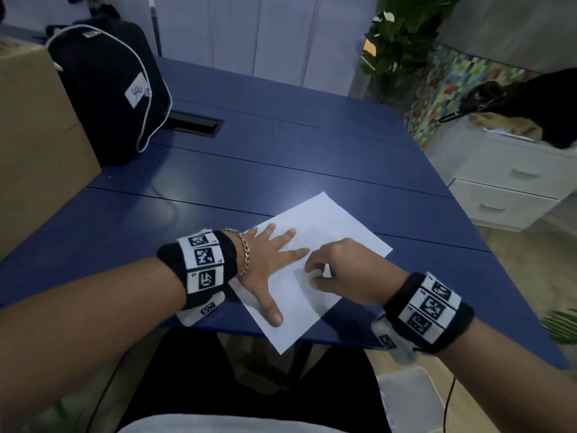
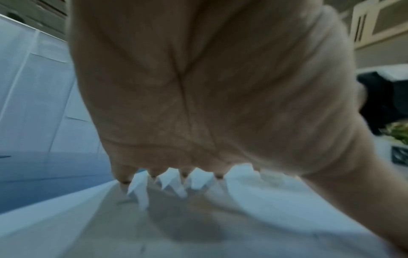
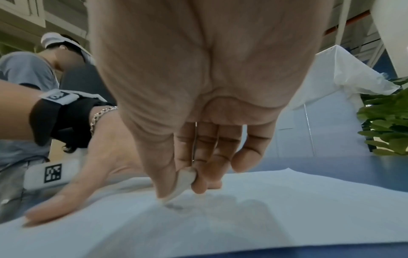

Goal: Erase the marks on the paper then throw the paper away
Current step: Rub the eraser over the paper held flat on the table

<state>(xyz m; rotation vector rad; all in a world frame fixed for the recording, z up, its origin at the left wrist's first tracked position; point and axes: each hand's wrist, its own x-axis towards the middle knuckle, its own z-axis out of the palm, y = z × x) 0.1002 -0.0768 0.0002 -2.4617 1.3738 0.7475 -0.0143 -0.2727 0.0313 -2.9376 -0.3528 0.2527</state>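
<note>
left hand flat, right hand pinching

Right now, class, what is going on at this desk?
A person is rubbing marks off a paper on a blue desk. The left hand presses flat on the sheet, while the right hand pinches an eraser over a faint dark mark. The paper is not thrown away yet.

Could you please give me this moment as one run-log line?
phase: erasing | left hand: flat on paper | right hand: pinches eraser on mark | paper: on table
</note>
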